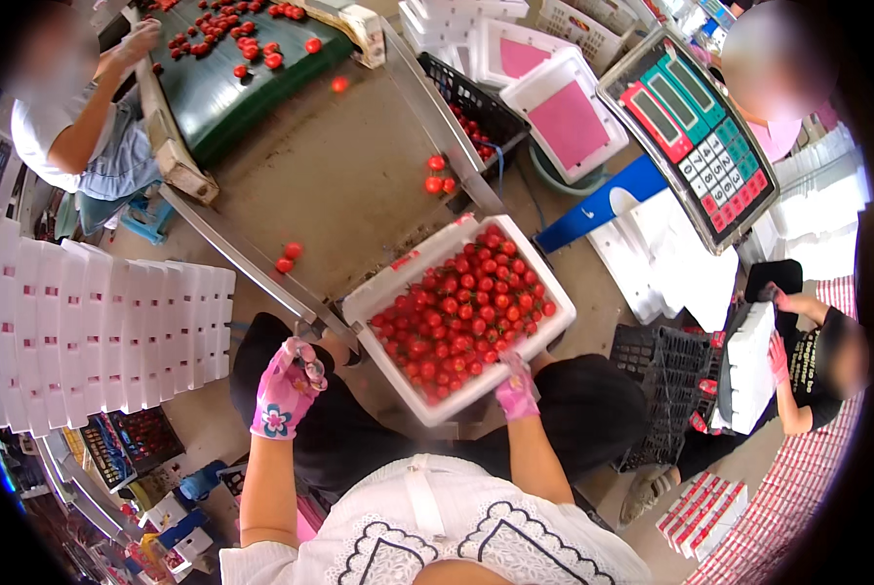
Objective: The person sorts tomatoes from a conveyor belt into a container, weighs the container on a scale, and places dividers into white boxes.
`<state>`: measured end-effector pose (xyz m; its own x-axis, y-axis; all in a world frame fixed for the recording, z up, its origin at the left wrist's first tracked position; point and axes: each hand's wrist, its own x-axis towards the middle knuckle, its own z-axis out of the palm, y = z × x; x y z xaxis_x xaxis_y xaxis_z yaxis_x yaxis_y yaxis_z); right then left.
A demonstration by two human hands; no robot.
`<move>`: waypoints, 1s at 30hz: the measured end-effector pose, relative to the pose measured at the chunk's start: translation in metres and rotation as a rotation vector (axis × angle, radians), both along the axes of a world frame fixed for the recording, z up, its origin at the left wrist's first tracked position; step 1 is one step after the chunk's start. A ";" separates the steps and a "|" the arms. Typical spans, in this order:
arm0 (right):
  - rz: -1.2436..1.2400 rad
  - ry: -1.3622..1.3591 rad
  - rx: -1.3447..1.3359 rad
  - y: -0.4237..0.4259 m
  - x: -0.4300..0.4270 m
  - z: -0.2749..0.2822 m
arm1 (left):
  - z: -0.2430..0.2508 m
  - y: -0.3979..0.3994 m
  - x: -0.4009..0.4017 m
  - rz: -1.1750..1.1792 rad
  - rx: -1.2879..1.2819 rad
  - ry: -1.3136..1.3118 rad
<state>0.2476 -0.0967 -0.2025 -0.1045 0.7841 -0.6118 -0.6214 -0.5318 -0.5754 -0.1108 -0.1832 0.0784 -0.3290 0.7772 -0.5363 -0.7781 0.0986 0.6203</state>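
Observation:
A white foam box (416,404) full of small red tomatoes (473,307) stands tilted in view between my knees, at the low end of a metal chute (320,168). My right hand (517,389), in a pink glove, is at the box's near right rim, with its fingertips at the edge; whether it grips the rim is unclear. My left hand (291,387), in a pink flowered glove, is raised left of the box, fingers curled around what looks like small metal snips (307,363). A few loose tomatoes (288,257) lie on the chute.
Beyond the chute, a green conveyor belt (261,88) carries tomatoes, with a person beside it. Stacked white foam boxes (100,329) stand left. A weighing scale's keypad panel (689,139), a black crate (510,121) and foam lids (649,270) are right. Another person holds a foam box (751,369).

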 end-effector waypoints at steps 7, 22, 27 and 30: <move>0.111 -0.088 -0.113 0.000 0.003 -0.024 | -0.026 -0.015 0.022 -0.305 -0.116 -0.033; 0.429 -0.697 0.069 0.050 -0.042 0.117 | -0.203 -0.030 0.068 -0.050 -0.585 0.422; 0.273 -0.563 0.165 0.044 -0.008 0.105 | -0.224 -0.018 0.092 -0.098 -0.521 0.267; 0.375 -0.767 0.213 0.041 -0.008 0.112 | -0.227 -0.015 0.103 -0.086 -0.442 0.287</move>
<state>0.2398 -0.0555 -0.0907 0.0017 0.8860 -0.4637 0.1712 -0.4571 -0.8728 -0.0079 -0.1982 -0.1483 -0.4560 0.5284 -0.7161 -0.5607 0.4544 0.6922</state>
